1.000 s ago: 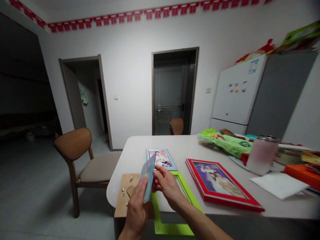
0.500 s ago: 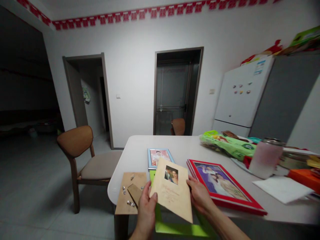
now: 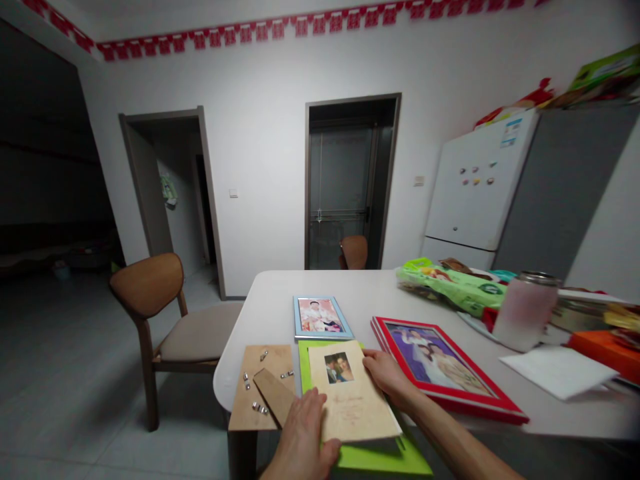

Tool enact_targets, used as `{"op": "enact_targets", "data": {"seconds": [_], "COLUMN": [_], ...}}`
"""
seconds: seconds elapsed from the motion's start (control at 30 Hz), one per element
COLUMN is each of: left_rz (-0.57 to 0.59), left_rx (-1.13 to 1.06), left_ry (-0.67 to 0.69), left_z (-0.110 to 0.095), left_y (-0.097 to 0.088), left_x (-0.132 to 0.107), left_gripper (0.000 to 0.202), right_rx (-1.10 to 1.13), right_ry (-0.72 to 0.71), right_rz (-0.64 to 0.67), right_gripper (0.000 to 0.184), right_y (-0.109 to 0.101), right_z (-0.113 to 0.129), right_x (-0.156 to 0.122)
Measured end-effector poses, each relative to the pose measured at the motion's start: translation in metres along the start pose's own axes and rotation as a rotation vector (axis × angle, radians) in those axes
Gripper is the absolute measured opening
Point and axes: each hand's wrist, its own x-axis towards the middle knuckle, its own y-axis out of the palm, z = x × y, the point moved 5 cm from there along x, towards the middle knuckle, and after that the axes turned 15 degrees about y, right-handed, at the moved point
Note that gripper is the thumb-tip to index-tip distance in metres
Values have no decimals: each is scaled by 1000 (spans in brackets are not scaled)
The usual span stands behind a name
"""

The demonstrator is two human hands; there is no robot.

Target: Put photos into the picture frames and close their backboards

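Observation:
A beige card [image 3: 350, 393] with a small portrait photo lies flat on a lime green picture frame [image 3: 373, 453] at the table's near edge. My left hand [image 3: 306, 433] presses its lower left corner with fingers laid flat. At the card's upper right edge my right hand [image 3: 385, 375] rests, fingers extended on it. A brown backing board with metal clips and a stand [image 3: 260, 393] lies just left of the green frame.
A small blue-framed photo [image 3: 321, 317] and a large red-framed photo [image 3: 440, 367] lie on the white table [image 3: 280, 300]. Green snack bags [image 3: 453, 283], a pink jar [image 3: 525, 310], white paper [image 3: 557, 370] and an orange box sit right. A wooden chair [image 3: 165, 313] stands left; a fridge [image 3: 480, 193] behind.
The card was held upright and turned in both hands; now it has come down flat onto the green frame, with both hands resting on it.

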Motion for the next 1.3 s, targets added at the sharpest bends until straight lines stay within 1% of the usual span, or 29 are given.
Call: {"op": "enact_targets", "data": {"seconds": [0.1,0.2,0.33,0.43,0.53,0.57,0.63,0.7,0.77,0.8,0.87,0.93,1.0,1.03,1.07,1.13,1.23,1.3], "left_rz": [61,84,53,6,-11,-3,23,22,-3,-17,-43,-73,-113,-133,-152,-190,-229,-221], "left_rx": [37,62,73,78,109,134,215,327,443,489,538,534,505,490,477,463,447,416], "left_ry": [18,44,72,127,134,108,13,-115,-213,-238,-241,-215,-187,-174,-158,-105,15,80], "left_z": [-2,-2,0,4,12,17,32,50,68,76,89,97,100,99,96,87,63,46], "left_y": [0,1,6,5,-7,-14,-31,-49,-63,-68,-71,-70,-70,-70,-71,-72,-66,-56], "left_x": [0,0,0,-4,-14,-19,-29,-40,-48,-51,-53,-53,-52,-51,-50,-47,-39,-30], "left_gripper": [58,57,54,54,59,62,66,67,66,65,60,55,52,52,51,49,48,49], "right_rx": [-98,-196,-336,-447,-564,-570,-514,-427,-376,-390,-445,-493,-494,-471,-436,-349,-273,-274], "right_ry": [-12,-41,-67,-68,-80,-103,-200,-327,-411,-439,-489,-511,-504,-493,-483,-488,-526,-522], "right_rz": [-62,-111,-189,-238,-266,-268,-244,-175,-71,-29,6,6,2,2,2,-1,-2,9], "right_gripper": [39,35,29,28,29,30,33,35,35,35,36,40,43,45,46,47,45,40], "right_y": [1,0,0,1,0,1,6,21,46,61,89,112,124,126,124,113,83,59], "right_z": [1,1,0,-2,1,5,19,39,59,67,80,87,89,89,89,89,84,75], "right_x": [4,4,-1,-6,-12,-15,-28,-46,-65,-74,-88,-94,-93,-91,-90,-89,-93,-95]}}
